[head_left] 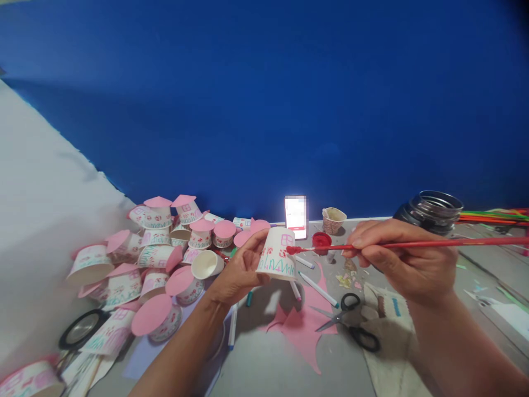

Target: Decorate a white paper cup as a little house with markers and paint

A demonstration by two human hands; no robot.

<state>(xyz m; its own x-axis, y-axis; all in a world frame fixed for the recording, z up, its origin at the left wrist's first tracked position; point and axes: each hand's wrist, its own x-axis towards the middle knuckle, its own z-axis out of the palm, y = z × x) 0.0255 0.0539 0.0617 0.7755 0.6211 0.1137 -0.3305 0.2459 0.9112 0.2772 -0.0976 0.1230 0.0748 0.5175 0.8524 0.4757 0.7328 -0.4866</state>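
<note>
In the head view, our left hand (239,269), forearm slanting upward, clasps a rim-down paper cup (273,263) left of the scissors (339,318). Our right hand (413,267), fingers folded, right of the scissors, pinches a near-level red paintbrush (487,242), bristles touching the cup.
</note>
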